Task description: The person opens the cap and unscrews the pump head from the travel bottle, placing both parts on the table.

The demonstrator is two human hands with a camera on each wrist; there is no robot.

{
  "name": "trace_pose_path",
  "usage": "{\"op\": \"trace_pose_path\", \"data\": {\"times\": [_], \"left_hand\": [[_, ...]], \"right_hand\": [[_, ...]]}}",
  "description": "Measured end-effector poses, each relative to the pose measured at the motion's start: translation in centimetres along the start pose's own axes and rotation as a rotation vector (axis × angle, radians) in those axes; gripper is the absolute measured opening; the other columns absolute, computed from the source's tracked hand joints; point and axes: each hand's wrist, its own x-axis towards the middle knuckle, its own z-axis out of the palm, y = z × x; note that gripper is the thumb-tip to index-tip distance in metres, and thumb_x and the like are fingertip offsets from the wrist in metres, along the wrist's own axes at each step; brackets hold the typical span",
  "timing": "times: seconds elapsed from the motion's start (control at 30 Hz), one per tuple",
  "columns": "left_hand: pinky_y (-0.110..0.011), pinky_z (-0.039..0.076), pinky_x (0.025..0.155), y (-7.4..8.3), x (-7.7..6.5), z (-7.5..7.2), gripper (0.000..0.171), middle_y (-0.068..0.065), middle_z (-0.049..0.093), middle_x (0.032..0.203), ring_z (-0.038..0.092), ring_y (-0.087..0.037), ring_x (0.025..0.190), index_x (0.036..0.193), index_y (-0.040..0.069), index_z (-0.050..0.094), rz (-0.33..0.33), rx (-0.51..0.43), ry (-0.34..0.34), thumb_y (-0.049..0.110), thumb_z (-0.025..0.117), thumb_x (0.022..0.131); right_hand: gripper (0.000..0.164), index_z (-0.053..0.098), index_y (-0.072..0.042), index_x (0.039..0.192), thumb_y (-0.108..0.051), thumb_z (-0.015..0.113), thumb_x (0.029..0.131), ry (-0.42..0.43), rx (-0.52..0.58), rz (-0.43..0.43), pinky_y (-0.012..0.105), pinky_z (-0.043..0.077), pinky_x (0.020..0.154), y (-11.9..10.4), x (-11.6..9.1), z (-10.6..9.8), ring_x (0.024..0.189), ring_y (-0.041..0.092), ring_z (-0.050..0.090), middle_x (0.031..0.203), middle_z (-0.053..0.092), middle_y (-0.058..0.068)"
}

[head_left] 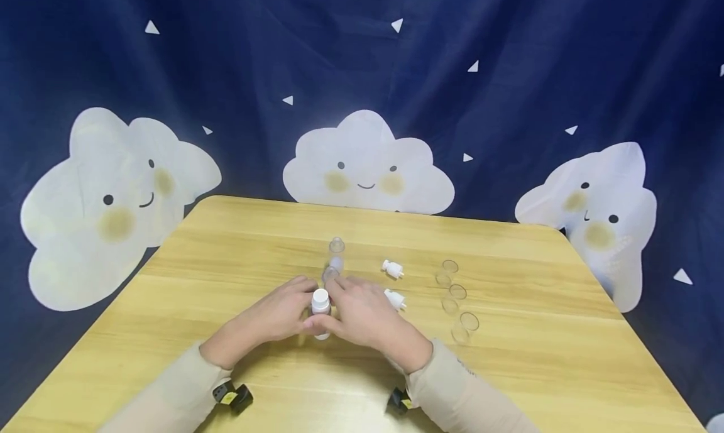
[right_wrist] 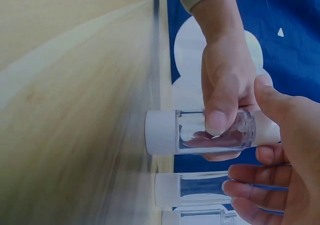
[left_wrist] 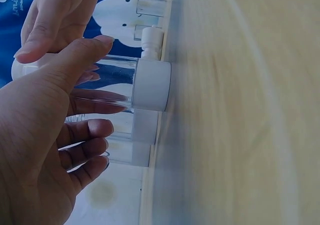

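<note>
A clear bottle (right_wrist: 192, 140) with a white base (right_wrist: 161, 132) stands upright on the table, a white pump head (head_left: 320, 298) on its top. My left hand (head_left: 283, 310) grips the bottle's body, thumb along the clear wall. With thumb and index finger, my right hand (head_left: 362, 310) pinches the pump head; its other fingers are loosely bent. Just beyond my hands stand two similar clear bottles without pump heads, a nearer bottle (head_left: 330, 273) and a farther bottle (head_left: 336, 246).
Two loose white pump heads lie right of the bottles, a far one (head_left: 393, 268) and a near one (head_left: 395, 299) beside my right hand. Farther right, three clear caps stand in a row: a far cap (head_left: 449, 267), a middle cap (head_left: 457, 291) and a near cap (head_left: 469, 322).
</note>
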Motion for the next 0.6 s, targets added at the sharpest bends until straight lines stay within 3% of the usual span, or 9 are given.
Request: {"op": "trace_pose_path", "data": {"times": [0.37, 0.6], "left_hand": [[-0.029, 0.047, 0.078, -0.02, 0.47, -0.2, 0.037, 0.008, 0.058, 0.098, 0.048, -0.01, 0.088, 0.105, 0.017, 0.07, 0.03, 0.008, 0.01, 0.046, 0.075, 0.081], [-0.028, 0.047, 0.079, 0.01, 0.21, -0.01, 0.04, 0.011, 0.056, 0.096, 0.047, -0.008, 0.089, 0.107, 0.018, 0.071, 0.011, -0.004, 0.0, 0.048, 0.074, 0.081]], "right_hand": [[0.076, 0.051, 0.0, 0.134, -0.062, 0.056, 0.091, 0.02, 0.026, -0.026, 0.022, 0.038, 0.049, 0.5, 0.17, -0.17, 0.063, 0.007, 0.048, 0.077, 0.053, -0.008], [0.071, 0.05, -0.002, 0.136, -0.059, 0.053, 0.093, -0.05, 0.054, -0.023, 0.027, 0.051, 0.061, 0.58, 0.09, -0.33, 0.078, 0.013, 0.062, 0.099, 0.066, 0.001]]}}
